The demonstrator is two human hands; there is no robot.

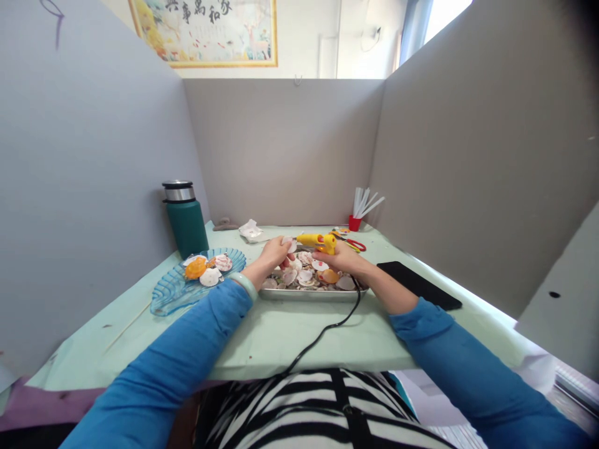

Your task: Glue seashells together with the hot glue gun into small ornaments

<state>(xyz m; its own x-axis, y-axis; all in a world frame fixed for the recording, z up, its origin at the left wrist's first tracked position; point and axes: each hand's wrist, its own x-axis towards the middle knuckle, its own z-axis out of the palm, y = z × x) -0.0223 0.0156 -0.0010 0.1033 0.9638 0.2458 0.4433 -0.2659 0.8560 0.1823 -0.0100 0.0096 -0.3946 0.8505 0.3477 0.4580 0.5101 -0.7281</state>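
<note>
My right hand [340, 257] is closed around a yellow hot glue gun [317, 242], its nozzle pointing left. Between the fingers of my left hand [275, 254] is a pale seashell [291, 244], right at the nozzle; whether the two touch I cannot tell. Below both hands lies a metal tray [309, 295] filled with seashells, mostly white with some orange. A black cord [322, 330] hangs from the glue gun over the table's front edge. On the left, a blue shell-shaped glass plate [168, 298] bears an orange shell [195, 267] and several pale ones.
A green thermos [186, 221] stands behind the plate. Behind the tray are a crumpled white packet [251, 231], red-handled scissors [355, 244] and a red cup [354, 223] of glue sticks. A black flat pad [418, 285] lies right, a thin stick [127, 327] left. Grey partitions [285, 149] enclose the table.
</note>
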